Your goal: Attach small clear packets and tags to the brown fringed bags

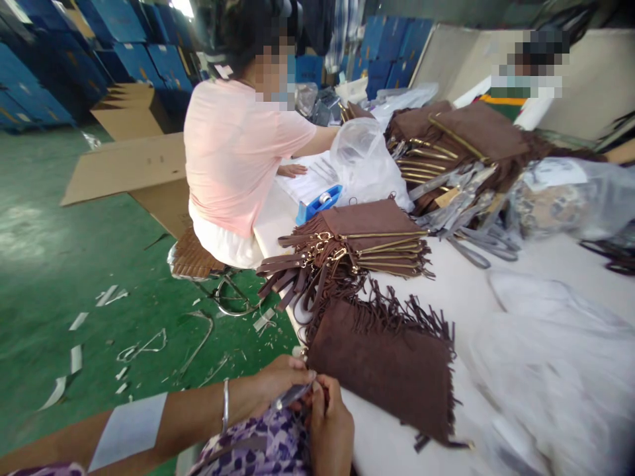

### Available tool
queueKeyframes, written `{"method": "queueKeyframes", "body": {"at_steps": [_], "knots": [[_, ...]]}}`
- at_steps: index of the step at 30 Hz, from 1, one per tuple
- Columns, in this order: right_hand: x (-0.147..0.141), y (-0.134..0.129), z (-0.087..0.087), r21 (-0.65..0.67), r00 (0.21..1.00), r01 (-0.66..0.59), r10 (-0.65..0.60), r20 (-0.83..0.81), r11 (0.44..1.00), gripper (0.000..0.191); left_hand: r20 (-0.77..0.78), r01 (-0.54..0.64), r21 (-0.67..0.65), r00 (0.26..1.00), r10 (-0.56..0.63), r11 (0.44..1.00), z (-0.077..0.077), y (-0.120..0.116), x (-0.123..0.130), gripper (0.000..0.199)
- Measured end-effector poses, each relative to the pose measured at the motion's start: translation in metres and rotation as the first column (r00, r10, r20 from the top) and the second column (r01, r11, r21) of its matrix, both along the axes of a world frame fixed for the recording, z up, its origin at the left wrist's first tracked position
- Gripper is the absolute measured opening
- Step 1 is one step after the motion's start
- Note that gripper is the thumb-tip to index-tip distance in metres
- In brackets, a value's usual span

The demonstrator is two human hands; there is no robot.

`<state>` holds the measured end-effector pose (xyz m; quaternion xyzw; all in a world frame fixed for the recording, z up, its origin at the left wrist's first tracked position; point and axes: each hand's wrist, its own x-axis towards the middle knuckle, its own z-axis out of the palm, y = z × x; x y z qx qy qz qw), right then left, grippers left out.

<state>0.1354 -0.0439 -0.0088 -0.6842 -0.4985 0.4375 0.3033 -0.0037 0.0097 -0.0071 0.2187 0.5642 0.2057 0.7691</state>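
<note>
Brown fringed bag (381, 363) corner pinched by both hands' closed fingers (302, 383)

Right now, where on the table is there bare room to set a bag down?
Bare table lies between the bag stack and the near fringed bag. The far end is crowded: bag pile, plastic bags, straps. Clear plastic covers the right.

Matt brown suede bag (387, 363), glossy clear plastic sheet (550, 370)
</note>
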Motion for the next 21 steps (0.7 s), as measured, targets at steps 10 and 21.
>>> {"method": "queueKeyframes", "body": {"at_steps": [10, 21], "knots": [[-0.004, 0.000, -0.002, 0.000, 0.983, -0.026, 0.026, 0.183, 1.000, 0.042, 0.079, -0.080, -0.040, 0.993, 0.083, 0.996, 0.011, -0.018, -0.016, 0.054], [-0.007, -0.013, 0.000, -0.002, 0.983, 0.185, -0.185, -0.017, 0.983, 0.033, -0.053, -0.112, 0.002, 0.992, 0.112, 0.994, 0.004, -0.014, -0.006, 0.031]]}}
